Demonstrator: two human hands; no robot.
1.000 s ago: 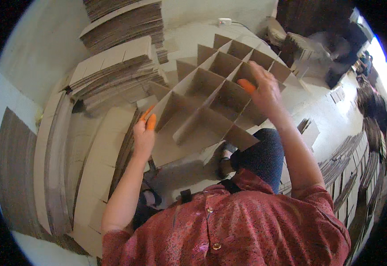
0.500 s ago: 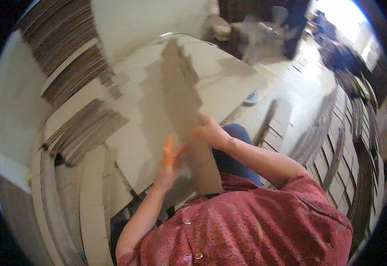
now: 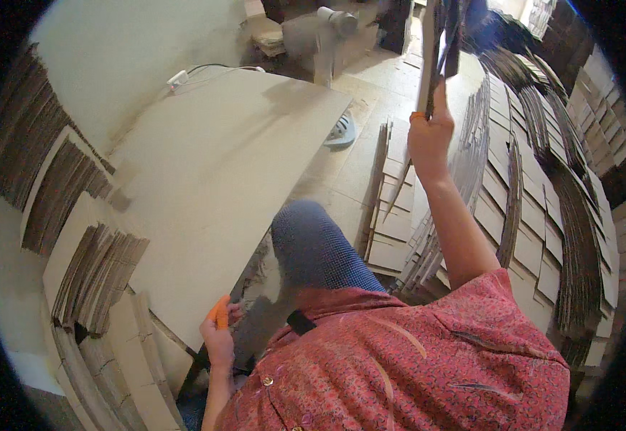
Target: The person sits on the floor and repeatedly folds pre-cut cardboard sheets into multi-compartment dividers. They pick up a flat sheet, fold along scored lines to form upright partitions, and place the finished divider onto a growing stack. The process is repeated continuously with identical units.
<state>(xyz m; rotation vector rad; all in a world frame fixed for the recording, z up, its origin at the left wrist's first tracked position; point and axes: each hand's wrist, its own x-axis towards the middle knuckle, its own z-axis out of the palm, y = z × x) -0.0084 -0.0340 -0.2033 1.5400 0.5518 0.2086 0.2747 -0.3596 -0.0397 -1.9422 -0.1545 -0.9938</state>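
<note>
My right hand [image 3: 431, 140] is raised at the upper right, closed round a few flat cardboard pieces [image 3: 435, 43] held on edge. Their far ends run out of the top of the picture. A bit of orange covering shows on a finger of that hand. Low down, by the near edge of the pale table [image 3: 205, 165], is my left hand [image 3: 221, 327]. It holds nothing; its fingers are loosely bent and a little apart, one wearing an orange cover.
Stacked cardboard pieces [image 3: 105, 273] stand along the table's left side. Many overlapping cardboard rows [image 3: 535, 237] cover the floor to the right. A blue-grey plastic item [image 3: 342, 131] lies beyond the table edge. A white power adapter [image 3: 178, 80] with a cable sits at the table's back.
The cardboard has left the table in my right hand, swung up and right. My left hand has come off it and dropped toward me. The view has turned rightward.
</note>
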